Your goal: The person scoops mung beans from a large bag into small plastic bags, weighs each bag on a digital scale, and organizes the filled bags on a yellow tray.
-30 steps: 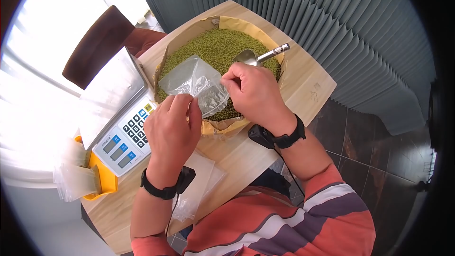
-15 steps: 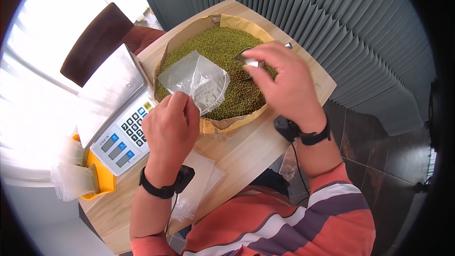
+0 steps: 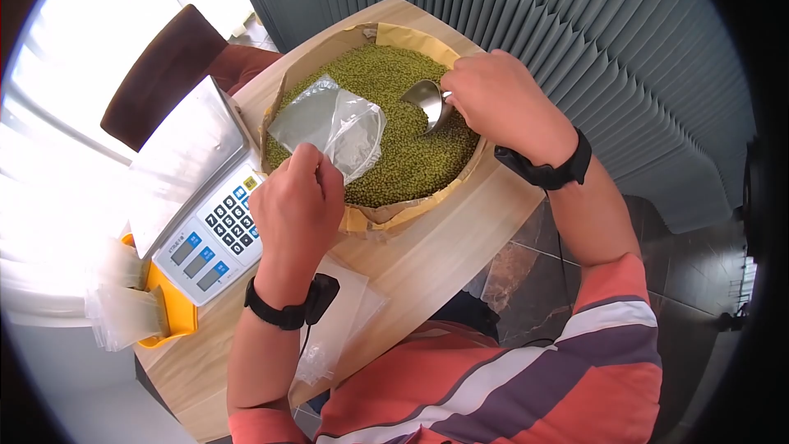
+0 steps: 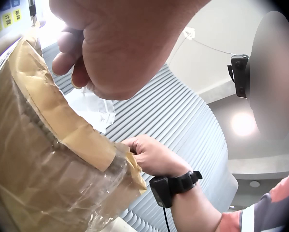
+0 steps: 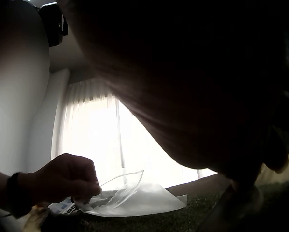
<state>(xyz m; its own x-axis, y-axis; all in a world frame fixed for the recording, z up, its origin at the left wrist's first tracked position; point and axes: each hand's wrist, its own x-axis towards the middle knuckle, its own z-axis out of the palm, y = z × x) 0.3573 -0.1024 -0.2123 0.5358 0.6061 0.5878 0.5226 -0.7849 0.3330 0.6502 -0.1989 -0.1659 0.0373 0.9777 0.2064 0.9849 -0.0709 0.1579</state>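
My left hand (image 3: 297, 201) pinches the rim of a clear plastic bag (image 3: 316, 119), whose mouth gapes toward the right over the beans. At the right side, my right hand (image 3: 505, 103) grips the handle of a metal scoop (image 3: 429, 103); the handle is mostly hidden by the fingers. The scoop's bowl sits in green mung beans (image 3: 394, 74), which fill a large paper sack (image 3: 415, 37) with a rolled-down rim. In the right wrist view the bag (image 5: 149, 200) hangs from the left hand (image 5: 69, 179), its opening held apart.
A white digital scale (image 3: 205, 230) with a metal pan stands left of the sack. Beyond its near end, a yellow tray (image 3: 177, 308) holds clear bags. More flat plastic bags (image 3: 333, 312) lie on the wooden table (image 3: 427, 267). A brown chair (image 3: 168, 74) stands behind.
My right hand has let go of the bag, moved right and taken hold of the scoop's handle. The left hand keeps the bag in nearly the same place.
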